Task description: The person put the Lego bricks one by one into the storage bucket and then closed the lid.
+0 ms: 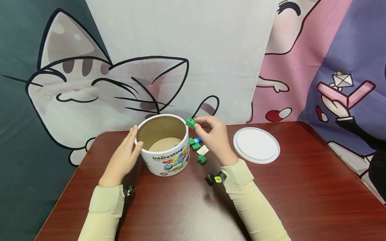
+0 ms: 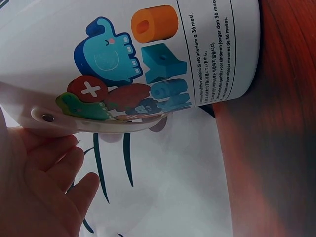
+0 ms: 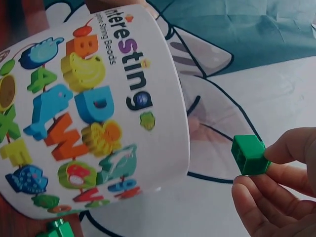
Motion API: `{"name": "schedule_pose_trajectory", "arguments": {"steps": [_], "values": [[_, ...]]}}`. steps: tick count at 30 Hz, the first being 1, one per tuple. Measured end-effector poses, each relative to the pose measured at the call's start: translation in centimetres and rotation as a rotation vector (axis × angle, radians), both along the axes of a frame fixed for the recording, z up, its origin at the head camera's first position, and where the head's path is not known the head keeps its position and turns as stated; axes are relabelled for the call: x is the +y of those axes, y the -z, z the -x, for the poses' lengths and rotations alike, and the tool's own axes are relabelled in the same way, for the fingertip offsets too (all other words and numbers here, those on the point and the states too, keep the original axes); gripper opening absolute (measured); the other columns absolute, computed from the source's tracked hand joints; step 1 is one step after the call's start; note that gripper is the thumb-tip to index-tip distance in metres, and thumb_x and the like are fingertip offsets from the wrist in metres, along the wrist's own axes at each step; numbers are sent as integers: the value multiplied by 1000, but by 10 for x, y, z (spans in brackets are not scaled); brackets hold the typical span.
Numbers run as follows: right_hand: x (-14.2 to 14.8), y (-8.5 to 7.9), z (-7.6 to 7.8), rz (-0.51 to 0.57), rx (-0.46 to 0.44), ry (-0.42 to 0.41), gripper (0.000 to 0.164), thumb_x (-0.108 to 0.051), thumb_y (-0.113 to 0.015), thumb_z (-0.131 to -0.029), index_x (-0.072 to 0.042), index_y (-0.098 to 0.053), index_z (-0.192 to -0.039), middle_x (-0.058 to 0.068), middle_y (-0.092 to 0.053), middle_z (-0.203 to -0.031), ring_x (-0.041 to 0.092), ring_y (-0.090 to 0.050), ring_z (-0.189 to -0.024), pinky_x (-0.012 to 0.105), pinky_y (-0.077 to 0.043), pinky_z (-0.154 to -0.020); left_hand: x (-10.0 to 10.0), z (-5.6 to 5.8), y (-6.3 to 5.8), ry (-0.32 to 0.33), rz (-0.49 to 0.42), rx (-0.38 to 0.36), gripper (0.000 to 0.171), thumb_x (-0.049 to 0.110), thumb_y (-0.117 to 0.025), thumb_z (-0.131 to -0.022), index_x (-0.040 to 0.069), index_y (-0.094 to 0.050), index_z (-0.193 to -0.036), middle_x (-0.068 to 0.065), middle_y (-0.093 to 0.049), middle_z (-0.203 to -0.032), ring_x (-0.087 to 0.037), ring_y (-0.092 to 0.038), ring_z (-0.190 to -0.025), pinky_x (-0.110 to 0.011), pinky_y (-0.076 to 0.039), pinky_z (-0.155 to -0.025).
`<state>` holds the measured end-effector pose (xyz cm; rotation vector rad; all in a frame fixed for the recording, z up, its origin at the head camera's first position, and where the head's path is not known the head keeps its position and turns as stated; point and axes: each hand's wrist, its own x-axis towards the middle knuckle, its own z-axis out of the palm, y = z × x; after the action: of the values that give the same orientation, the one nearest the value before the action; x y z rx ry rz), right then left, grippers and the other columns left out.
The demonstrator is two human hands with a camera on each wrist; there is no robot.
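Observation:
A white round bucket (image 1: 166, 164) printed with "Interesting" and colourful bead pictures stands upright on the table. My left hand (image 1: 124, 160) rests against its left side, the fingers fairly straight along the wall near the rim. Between thumb and fingertips, my right hand (image 1: 214, 139) pinches a green building brick (image 3: 250, 154). In the head view this brick is just beside the bucket's right rim. Below it on the table lie green bricks (image 1: 196, 146), a blue brick (image 1: 199, 139) and a pale flat piece (image 1: 203, 150). Another green brick (image 1: 202, 159) sits nearer. A bit of blue shows inside the bucket.
A white round lid (image 1: 256, 145) lies flat on the reddish-brown wooden table (image 1: 301, 194), to the right of my right hand. Behind the table's far edge hangs a cloth backdrop (image 1: 193, 33) with cartoon drawings.

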<state>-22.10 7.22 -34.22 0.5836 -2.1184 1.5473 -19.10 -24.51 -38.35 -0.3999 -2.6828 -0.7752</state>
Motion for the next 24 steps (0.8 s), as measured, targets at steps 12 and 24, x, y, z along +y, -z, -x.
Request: {"name": "schedule_pose_trajectory", "arguments": {"steps": [12, 24], "values": [[-31, -8, 11, -109, 11, -89, 17, -6, -68, -93, -3, -75, -108, 6, -70, -98, 14, -68, -85, 24, -59, -76, 2, -2, -2, -3, 29, 29, 66, 39, -42, -109, -2, -26, -159, -21, -28, -163, -40, -26, -150, -60, -27, -118], [-58, -12, 28, -317, -70, -108, 14, -9, -69, -94, -4, -75, -106, 5, -67, -97, 14, -65, -86, 21, -55, -77, 1, -2, -1, 8, 71, 88, 63, 34, -43, -109, -6, -30, -156, -23, -31, -161, -40, -27, -150, -50, -18, -125]]}}
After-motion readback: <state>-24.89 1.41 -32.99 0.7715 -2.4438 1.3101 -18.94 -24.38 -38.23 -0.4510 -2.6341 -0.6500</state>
